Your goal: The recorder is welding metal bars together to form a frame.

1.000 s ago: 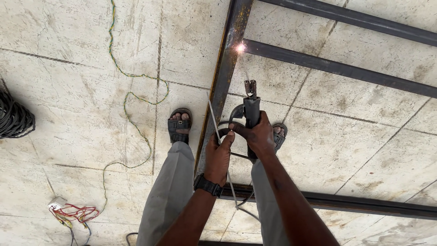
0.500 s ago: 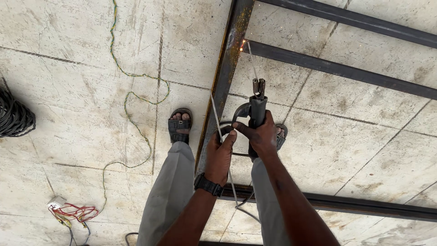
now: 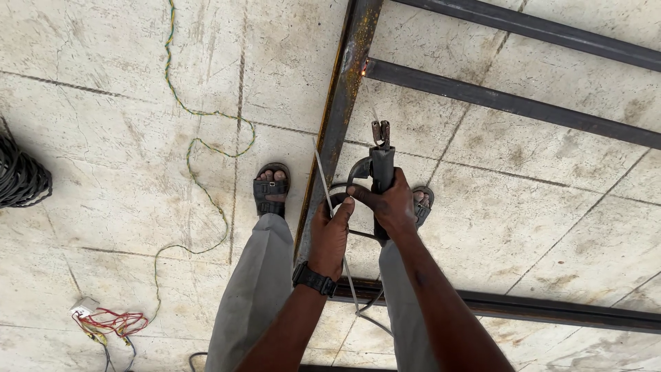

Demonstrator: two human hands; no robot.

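Underfoot, the steel frame (image 3: 342,103) glows at its joint while the right hand (image 3: 396,207) clamps the electrode holder (image 3: 381,165) and the left hand (image 3: 332,231) pinches a thin rod (image 3: 323,179), so sandalled toes risk burns.
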